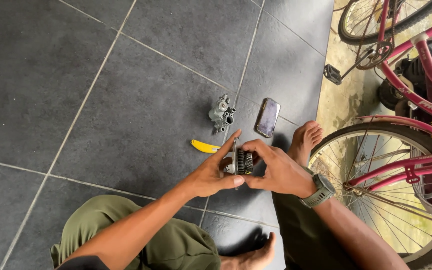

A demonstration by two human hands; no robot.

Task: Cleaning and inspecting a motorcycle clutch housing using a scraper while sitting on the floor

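Hands both pinching it, we've got the small finned metal part (242, 162) up off the tile floor (126, 100), left hand (211, 175) curled at its plate end, right hand (276, 172) wrapped over the fins, so best keep it square and twist gently.

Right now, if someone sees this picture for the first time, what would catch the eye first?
First, the two hands at the centre: the left hand and right hand together hold a dark ribbed metal part above the grey tiled floor. Just beyond lie a yellow-handled tool, a small metal carburettor-like piece and a phone. A pink bicycle fills the right side.
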